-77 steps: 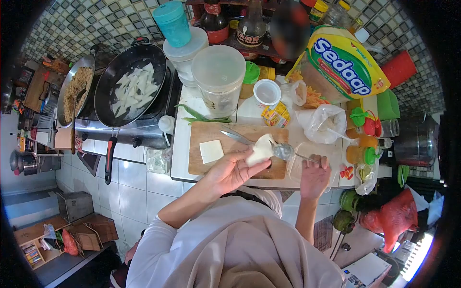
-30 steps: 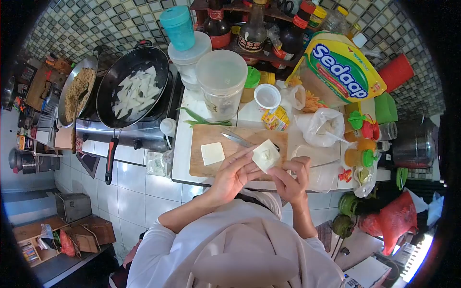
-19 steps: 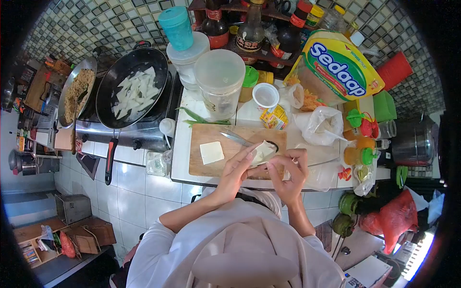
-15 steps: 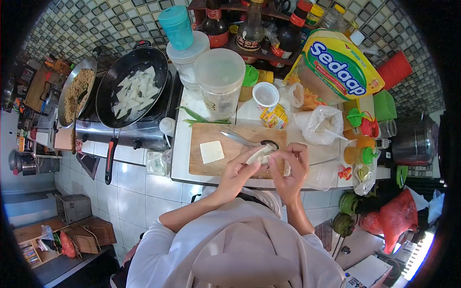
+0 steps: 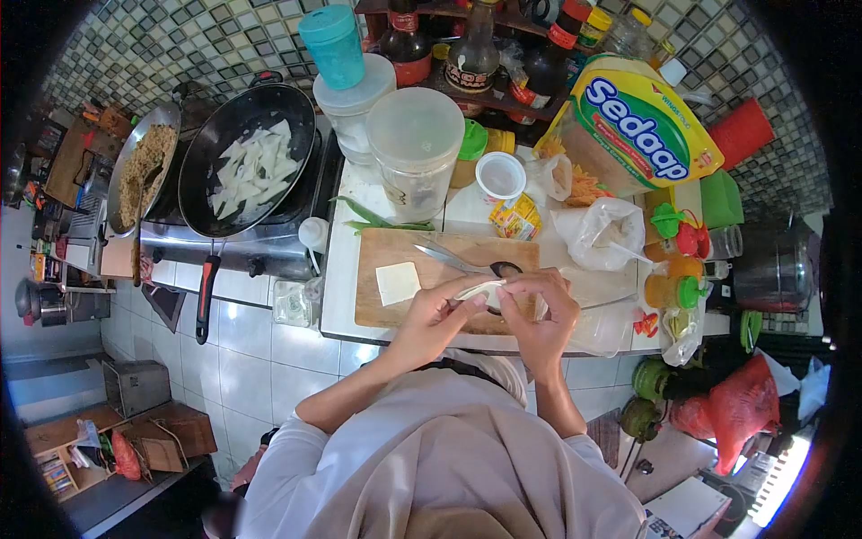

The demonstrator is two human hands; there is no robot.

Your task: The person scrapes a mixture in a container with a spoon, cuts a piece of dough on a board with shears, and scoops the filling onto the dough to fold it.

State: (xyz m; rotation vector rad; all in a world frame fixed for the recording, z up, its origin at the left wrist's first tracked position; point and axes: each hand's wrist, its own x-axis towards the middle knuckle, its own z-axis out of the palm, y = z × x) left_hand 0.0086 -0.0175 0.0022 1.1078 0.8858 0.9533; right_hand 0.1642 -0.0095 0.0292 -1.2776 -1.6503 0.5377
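Between my two hands, above the wooden cutting board (image 5: 377, 310), is a folded white dough wrapper (image 5: 483, 289). My left hand (image 5: 437, 316) pinches its left side between thumb and fingers. The right end is pinched by my right hand (image 5: 539, 314), fingertips together along the upper edge. Whether the fold has a filling inside cannot be seen. A flat square wrapper (image 5: 397, 284) lies on the left of the board. Behind my hands rests a knife (image 5: 449, 258), blade to the left; its dark handle end is partly hidden.
Left on the stove, a black frying pan (image 5: 193, 193) holds many white pieces, next to a pan of brownish crumbly food (image 5: 148, 162). Behind the board stand a lidded plastic tub (image 5: 415, 135), a white cup (image 5: 500, 175) and a plastic bag (image 5: 602, 229).
My right fingers have come down onto the wrapper's upper edge and right end. The wrapper has tilted and looks more closed. My left hand keeps nearly the same place.
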